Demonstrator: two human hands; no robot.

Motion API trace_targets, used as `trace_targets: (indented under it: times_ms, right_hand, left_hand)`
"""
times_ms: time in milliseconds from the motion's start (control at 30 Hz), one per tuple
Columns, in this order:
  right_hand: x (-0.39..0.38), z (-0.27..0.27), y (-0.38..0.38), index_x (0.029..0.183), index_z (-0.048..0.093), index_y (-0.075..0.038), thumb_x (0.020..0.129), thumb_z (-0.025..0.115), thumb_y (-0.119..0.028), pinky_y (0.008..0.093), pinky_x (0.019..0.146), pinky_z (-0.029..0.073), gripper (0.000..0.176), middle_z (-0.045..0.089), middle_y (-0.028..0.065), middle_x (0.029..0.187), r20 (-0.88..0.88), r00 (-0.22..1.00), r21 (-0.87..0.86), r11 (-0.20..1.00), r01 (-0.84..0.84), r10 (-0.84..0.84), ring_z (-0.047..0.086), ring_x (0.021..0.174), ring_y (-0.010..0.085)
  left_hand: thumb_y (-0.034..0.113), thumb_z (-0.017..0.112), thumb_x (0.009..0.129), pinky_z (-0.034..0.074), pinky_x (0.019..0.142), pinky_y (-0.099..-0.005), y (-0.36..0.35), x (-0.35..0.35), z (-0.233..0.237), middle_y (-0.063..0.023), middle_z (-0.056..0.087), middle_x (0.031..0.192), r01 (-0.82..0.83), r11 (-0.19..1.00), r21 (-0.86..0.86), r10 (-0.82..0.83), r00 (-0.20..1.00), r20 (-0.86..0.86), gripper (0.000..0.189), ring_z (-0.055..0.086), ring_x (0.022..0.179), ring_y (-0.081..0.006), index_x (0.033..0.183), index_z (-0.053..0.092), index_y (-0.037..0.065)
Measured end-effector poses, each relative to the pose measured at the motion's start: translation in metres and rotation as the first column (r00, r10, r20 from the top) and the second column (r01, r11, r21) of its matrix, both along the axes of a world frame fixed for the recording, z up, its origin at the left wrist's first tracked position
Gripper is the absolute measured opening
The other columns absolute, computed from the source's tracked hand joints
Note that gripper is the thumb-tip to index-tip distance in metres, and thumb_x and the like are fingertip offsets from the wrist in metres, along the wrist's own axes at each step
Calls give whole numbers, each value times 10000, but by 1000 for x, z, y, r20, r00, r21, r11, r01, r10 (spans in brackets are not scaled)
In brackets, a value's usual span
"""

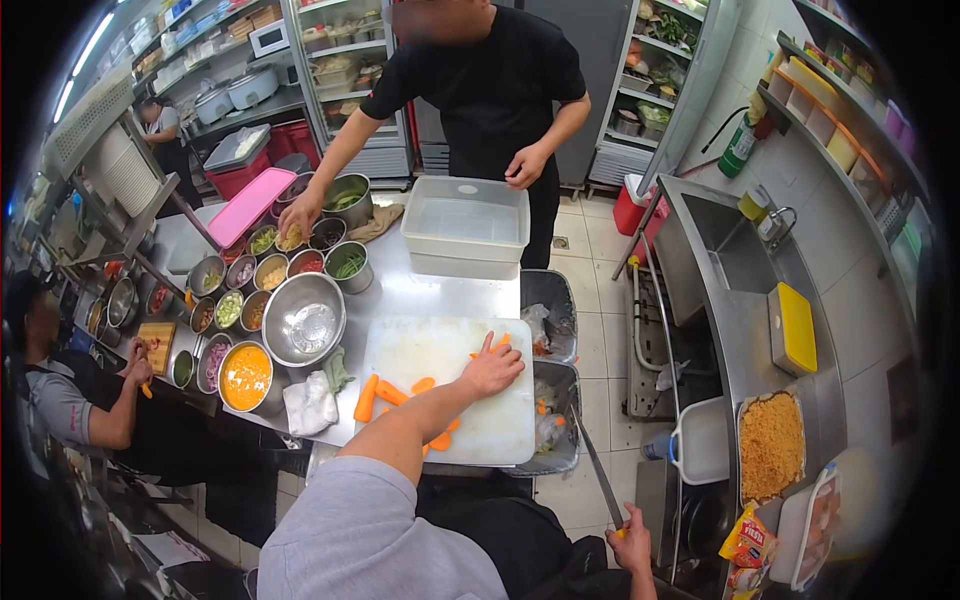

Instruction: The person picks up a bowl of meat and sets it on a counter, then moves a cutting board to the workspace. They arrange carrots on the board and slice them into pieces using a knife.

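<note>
1. Here's the left hand (pixel 492 370), palm down at the far right of the white cutting board (pixel 440 350), fingertips over small orange carrot pieces (pixel 502 343); whether that grip is closed on any, I can't tell.
2. Over to the right hand (pixel 628 543), well off the bench (pixel 385 287): its grip is closed round the handle of the long steel knife (pixel 598 476), blade angled up towards the lower black-rimmed, bag-lined bin (pixel 556 425).
3. Chunky orange carrots (pixel 366 398) lie on the board's left side, with round slices nearby, partly behind the left forearm.
4. Crowding in on the left: a wide steel bowl (pixel 305 320), a steel pot of orange liquid (pixel 249 378) and a crumpled white cloth (pixel 312 404). Smaller steel containers of chopped food (pixel 228 309) pack the space beyond.
5. Past the board's far edge, a translucent plastic tub (pixel 466 222) blocks that side.
6. Across the bench, a person in black (pixel 490 90) reaches one hand into the containers, the other beside the tub.
</note>
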State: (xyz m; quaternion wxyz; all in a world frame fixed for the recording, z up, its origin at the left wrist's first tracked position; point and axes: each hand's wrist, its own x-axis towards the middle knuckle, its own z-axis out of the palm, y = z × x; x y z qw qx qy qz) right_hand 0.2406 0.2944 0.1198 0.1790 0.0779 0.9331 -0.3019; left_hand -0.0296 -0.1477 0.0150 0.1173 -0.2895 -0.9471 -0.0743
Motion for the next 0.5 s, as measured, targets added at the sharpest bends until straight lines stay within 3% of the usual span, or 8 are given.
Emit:
trace_targets:
  times_ms: [200, 333, 500]
  right_hand:
    - [14, 5, -28, 1446, 444, -86, 766, 818, -127, 433, 745, 533, 777, 658, 135, 858, 10, 1000, 21, 1000, -11, 11, 691, 822, 344]
    - [11, 11, -40, 1463, 439, -135, 769, 803, -186, 478, 768, 533, 785, 659, 128, 867, 28, 999, 16, 999, -33, 33, 683, 833, 388]
    - [-1, 6, -38, 1469, 437, -134, 779, 799, -183, 481, 769, 533, 781, 659, 132, 856, 18, 997, 16, 997, -79, 78, 683, 828, 382]
  left_hand:
    - [196, 538, 948, 293, 1128, -734, -35, -10, -8, -89, 579, 1129, -161, 987, -4, 161, 986, -39, 166, 543, 1200, -282, 1092, 602, 141]
    - [188, 535, 955, 298, 1126, -729, -62, -13, -13, -97, 584, 1151, -250, 968, -24, 247, 966, -77, 168, 531, 1227, -289, 1089, 612, 123]
    - [220, 580, 951, 297, 1115, -724, -76, -3, 0, -88, 594, 1241, -321, 946, 52, 314, 943, 110, 233, 519, 1252, -300, 1164, 619, 133]
